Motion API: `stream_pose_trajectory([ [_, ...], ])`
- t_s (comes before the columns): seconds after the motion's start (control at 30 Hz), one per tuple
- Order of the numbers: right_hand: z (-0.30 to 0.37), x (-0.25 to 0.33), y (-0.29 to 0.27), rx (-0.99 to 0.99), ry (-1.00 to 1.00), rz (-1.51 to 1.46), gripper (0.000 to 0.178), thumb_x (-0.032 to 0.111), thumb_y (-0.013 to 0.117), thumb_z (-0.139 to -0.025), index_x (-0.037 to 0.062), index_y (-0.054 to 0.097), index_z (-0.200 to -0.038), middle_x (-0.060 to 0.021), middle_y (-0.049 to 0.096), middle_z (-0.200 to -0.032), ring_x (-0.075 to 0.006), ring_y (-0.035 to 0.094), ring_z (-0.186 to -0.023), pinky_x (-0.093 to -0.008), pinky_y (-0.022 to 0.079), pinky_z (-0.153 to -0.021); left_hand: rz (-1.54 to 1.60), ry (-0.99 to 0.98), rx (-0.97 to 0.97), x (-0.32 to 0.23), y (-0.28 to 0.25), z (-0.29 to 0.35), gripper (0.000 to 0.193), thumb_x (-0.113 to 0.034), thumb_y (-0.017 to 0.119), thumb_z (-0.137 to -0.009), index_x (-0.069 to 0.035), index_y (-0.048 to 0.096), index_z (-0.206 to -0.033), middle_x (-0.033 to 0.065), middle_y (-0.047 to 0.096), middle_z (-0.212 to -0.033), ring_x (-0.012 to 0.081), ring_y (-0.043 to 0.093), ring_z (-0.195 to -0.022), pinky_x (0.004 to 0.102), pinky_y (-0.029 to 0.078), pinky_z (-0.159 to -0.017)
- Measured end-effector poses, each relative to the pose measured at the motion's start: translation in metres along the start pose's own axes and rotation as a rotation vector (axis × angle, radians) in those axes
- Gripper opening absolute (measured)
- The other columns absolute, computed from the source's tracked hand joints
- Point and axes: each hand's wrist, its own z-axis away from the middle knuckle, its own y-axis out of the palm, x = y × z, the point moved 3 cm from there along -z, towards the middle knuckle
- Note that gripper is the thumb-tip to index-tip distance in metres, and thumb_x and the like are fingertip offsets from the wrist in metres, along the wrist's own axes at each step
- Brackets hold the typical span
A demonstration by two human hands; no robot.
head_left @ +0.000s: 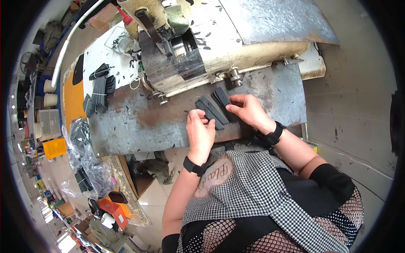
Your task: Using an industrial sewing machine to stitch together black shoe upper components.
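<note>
Head view, left hand [200, 134] curled, right hand [249, 111] pinching black strips [220, 99]

Head-worn fisheye — near, facing down past apron [240, 181] — onto left hand [201, 131], right hand [252, 112], metal worktop [139, 122].

Matt black strips [207, 108], worn metal tabletop [139, 137]

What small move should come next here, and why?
Perhaps use the right hand to even up the dark strips beside it: their edges look fanned and its fingers touch them, while the left hand rests at the neighbouring strips.
</note>
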Motion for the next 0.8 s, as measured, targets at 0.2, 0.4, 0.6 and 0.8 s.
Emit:
stream_pose_trajectory([
  [0.2, -0.003, -0.010, 0.004, -0.022, 0.001, -0.124, 0.038, 0.017, 0.070, -0.078, -0.0054, 0.062, -0.107, -0.0191, 0.068, -0.096, -0.0242, 0.066, -0.091, -0.0326, 0.051, -0.079, 0.045, -0.061, 0.019, 0.003, -0.001, -0.001, 0.036, 0.007, 0.069, -0.070, 0.001, 0.046, -0.098, 0.0133, 0.051, -0.095, 0.0197, 0.060, -0.075, 0.0294, 0.054, -0.063],
  [0.4, -0.002, -0.011, 0.002, -0.019, 0.012, -0.137, 0.037, 0.018, 0.070, -0.079, -0.0054, 0.063, -0.106, -0.0174, 0.068, -0.096, -0.0221, 0.067, -0.089, -0.0321, 0.052, -0.078, 0.044, -0.013, -0.103, -0.004, -0.002, -0.008, 0.046, 0.007, 0.071, -0.069, 0.002, 0.043, -0.106, 0.0150, 0.049, -0.101, 0.0194, 0.060, -0.079, 0.0285, 0.055, -0.065],
  [0.6, -0.001, -0.005, 0.001, -0.014, 0.021, -0.098, 0.036, 0.019, 0.070, -0.078, -0.0054, 0.063, -0.104, -0.0175, 0.068, -0.094, -0.0224, 0.067, -0.089, -0.0318, 0.051, -0.079, 0.052, -0.100, -0.084, 0.001, -0.002, -0.014, 0.061, 0.001, 0.077, -0.066, 0.002, 0.039, -0.113, 0.0141, 0.057, -0.096, 0.0160, 0.060, -0.075, 0.0274, 0.054, -0.066],
  [0.8, -0.004, -0.014, 0.003, -0.004, 0.014, -0.131, 0.035, 0.019, 0.070, -0.078, -0.0052, 0.064, -0.102, -0.0173, 0.068, -0.092, -0.0224, 0.067, -0.087, -0.0324, 0.051, -0.078, 0.013, -0.173, -0.065, 0.006, -0.002, -0.015, 0.061, -0.003, 0.079, -0.064, 0.002, 0.042, -0.112, 0.0106, 0.060, -0.085, 0.0152, 0.060, -0.073, 0.0277, 0.052, -0.066],
])
